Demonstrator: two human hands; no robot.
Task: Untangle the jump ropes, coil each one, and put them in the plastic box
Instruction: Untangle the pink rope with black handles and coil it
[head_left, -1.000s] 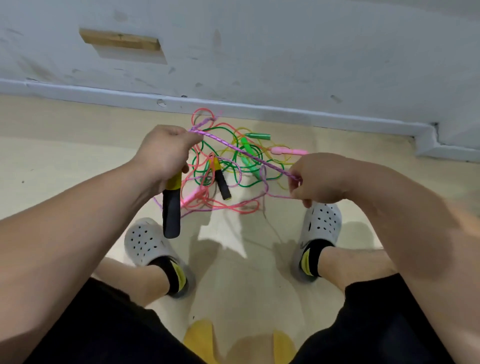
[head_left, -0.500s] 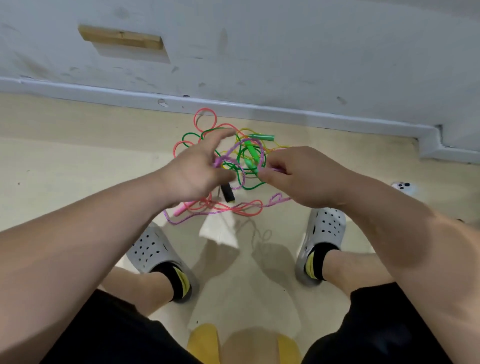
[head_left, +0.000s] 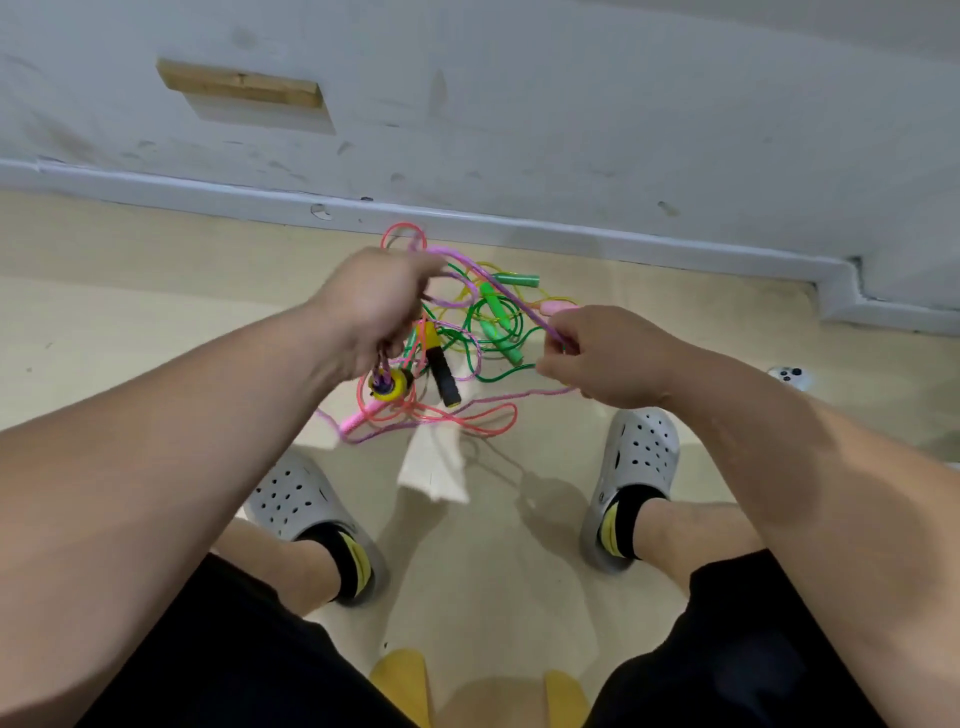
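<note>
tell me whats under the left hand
Below the left hand hang purple rope loops and a yellow handle end, above the tangled pile on the floor. The hand covers the rest of the handle and its grip.

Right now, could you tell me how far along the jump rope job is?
Nothing looks finished: no coiled rope lies aside, no plastic box in view. In hand: the left hand grips loops of the purple rope while the right hand pinches its strand. Left: the green rope and pink rope lie tangled on the floor.
</note>
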